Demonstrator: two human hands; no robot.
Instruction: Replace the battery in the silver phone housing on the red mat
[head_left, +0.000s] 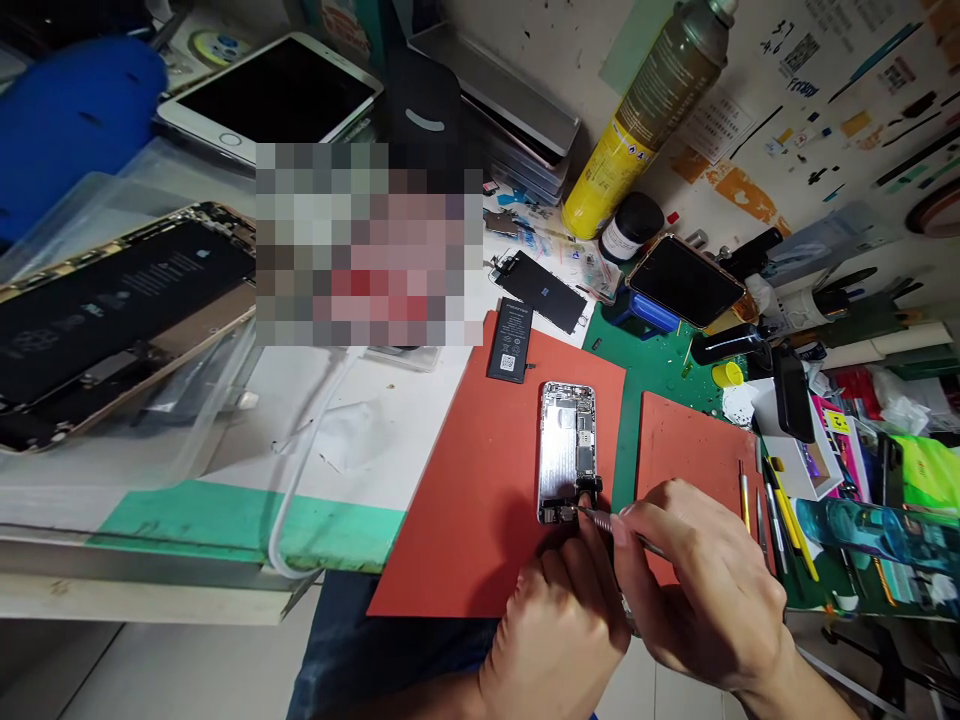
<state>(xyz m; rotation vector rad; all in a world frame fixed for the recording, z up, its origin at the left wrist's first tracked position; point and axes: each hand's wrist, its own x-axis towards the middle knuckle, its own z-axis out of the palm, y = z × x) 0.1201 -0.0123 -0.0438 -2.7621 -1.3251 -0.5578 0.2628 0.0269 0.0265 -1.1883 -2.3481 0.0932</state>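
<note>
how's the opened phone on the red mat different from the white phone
The opened phone shows bare silver insides; the white phone, a dark screen and home button. The opened phone lies on the red mat with the right hand's thin metal tool at its end; the white phone sits off the mat. Both are smartphones.
</note>
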